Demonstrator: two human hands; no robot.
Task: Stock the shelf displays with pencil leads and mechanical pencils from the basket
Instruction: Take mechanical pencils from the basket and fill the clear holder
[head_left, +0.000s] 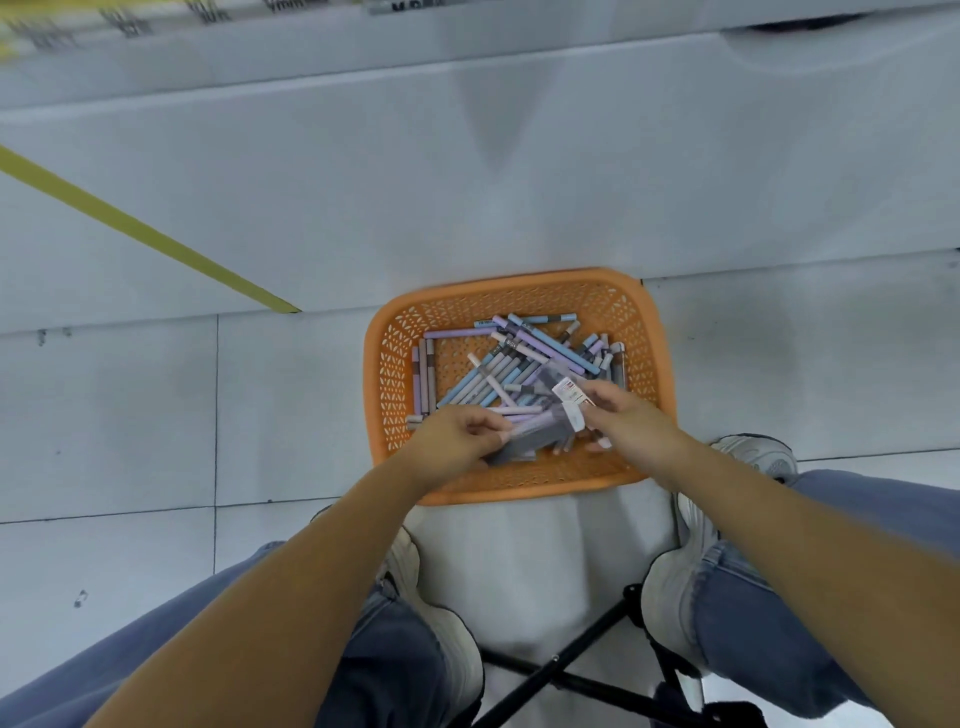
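An orange perforated basket (395, 364) sits on the floor between my feet. It holds several pastel blue, purple and grey mechanical pencils (524, 358) lying loose. My left hand (457, 436) grips a bundle of purple and grey pencils (535, 434) over the basket's near side. My right hand (623, 415) pinches the bundle's other end, where a white label with red print (571, 395) shows. The bundle seems wrapped in clear plastic; the blur hides details.
The white shelf base (467, 182) rises just behind the basket, with blurred price tags (124, 21) along the top edge. A yellow stripe (140, 228) runs diagonally at left. My white shoes (670, 587) and a black folding stool frame (566, 670) lie below.
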